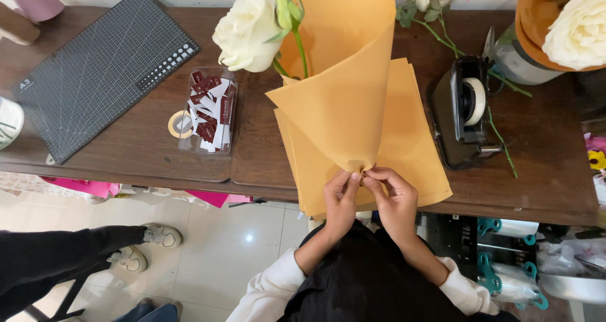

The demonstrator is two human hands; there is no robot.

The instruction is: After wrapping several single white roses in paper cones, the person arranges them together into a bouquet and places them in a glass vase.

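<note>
Both hands meet at the near edge of the surface point(543, 189), fingertips pressed together on the narrow bottom point of an orange paper cone point(344, 101). Left hand point(341, 199) pinches the paper from its own side, right hand point(394, 199) closes on it from the other; the two touch each other at the tip, so neither is nearer, and both are clamped on the same small gather of paper. From that pinch the cone runs straight away from the hands, widening as it goes, its long axis pointing up the surface and leaning slightly toward the left hand's side. A white rose point(247, 32) on a green stem pokes out of the wide far mouth, well beyond the fingers. Under the cone lies a stack of orange sheets point(420, 152), reaching the edge just beside the right hand.

Further out on the right hand's side sits a black tape dispenser point(464, 111), with loose green stems beside it. On the left hand's side, well apart, stand a clear tray of small red and white tags point(211, 111), a small tape ring point(180, 124) and a dark gridded cutting mat point(101, 70). Another person's legs and shoes point(148, 246) show on the floor, off to the left.
</note>
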